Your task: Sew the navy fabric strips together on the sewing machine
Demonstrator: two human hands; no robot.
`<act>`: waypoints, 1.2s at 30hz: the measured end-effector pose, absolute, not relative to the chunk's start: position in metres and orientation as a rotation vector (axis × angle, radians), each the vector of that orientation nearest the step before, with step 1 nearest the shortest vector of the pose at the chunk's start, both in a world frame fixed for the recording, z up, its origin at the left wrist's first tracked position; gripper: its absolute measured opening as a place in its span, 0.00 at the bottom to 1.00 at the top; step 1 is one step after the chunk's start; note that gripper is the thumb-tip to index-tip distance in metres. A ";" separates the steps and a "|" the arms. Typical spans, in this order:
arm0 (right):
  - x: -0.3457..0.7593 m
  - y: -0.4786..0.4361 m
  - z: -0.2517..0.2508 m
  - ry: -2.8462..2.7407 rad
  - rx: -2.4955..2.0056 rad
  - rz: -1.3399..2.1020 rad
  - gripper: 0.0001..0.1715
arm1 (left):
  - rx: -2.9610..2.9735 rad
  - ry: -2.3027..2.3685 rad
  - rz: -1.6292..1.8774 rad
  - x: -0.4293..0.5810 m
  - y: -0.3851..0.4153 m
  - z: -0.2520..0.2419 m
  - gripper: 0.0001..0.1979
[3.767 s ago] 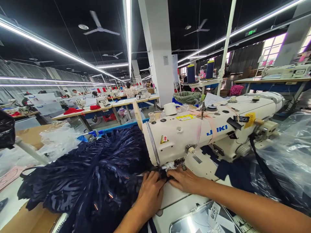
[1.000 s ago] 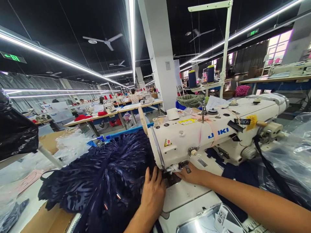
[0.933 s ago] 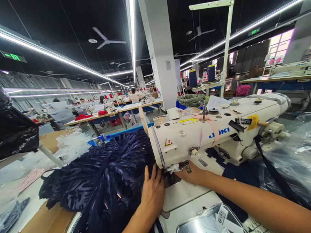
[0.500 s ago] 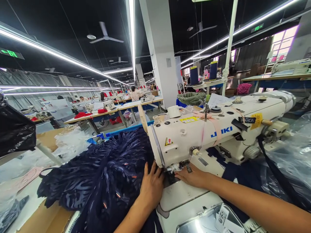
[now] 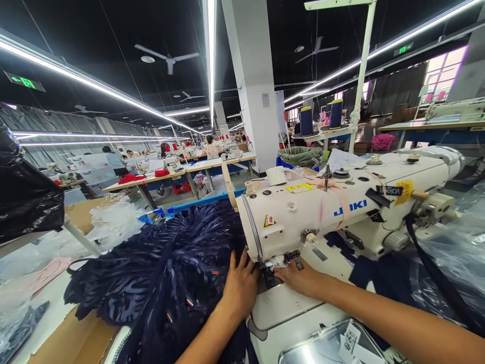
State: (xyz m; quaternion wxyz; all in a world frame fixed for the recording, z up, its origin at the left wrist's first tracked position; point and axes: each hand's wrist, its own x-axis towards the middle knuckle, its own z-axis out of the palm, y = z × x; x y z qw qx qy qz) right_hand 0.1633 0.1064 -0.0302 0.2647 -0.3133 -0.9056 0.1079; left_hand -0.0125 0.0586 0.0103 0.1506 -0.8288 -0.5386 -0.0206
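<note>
A white sewing machine (image 5: 303, 202) lettered JUKI stands before me. My left hand (image 5: 242, 285) lies left of its presser foot (image 5: 270, 275), fingers stretched out and slightly apart on dark navy fabric. Its fingertips rest close to the machine head. From the other side reaches my right hand (image 5: 297, 278), with the fingers drawn together at the foot; the fingertips are partly hidden under the head, and whatever they hold cannot be made out. A large heap of navy garment pieces (image 5: 151, 268), with glossy stripes and straps, spreads left of the machine.
A metal tray (image 5: 326, 349) with white labels sits at the front. Clear plastic (image 5: 454, 253) and navy strips lie at right. Navy thread cones (image 5: 335, 114) stand behind. A black bag (image 5: 30, 192) hangs at left above cardboard (image 5: 76, 336). Co-workers sit at distant tables.
The view has shifted slightly, so the machine appears a little further right and lower. Both hands keep their places by the presser foot. A person in the left background shows more clearly.
</note>
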 end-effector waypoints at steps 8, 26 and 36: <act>0.159 0.101 -0.037 -2.582 -0.838 -0.443 0.21 | -2.403 -1.559 -0.068 -0.011 0.064 0.010 0.14; 0.172 0.107 -0.033 -2.466 -0.647 -0.302 0.16 | -2.038 -1.284 -0.937 -0.062 -0.010 0.050 0.12; 0.173 0.064 -0.008 -2.658 -0.706 0.123 0.12 | -2.060 -1.362 -0.157 -0.081 -0.043 0.050 0.16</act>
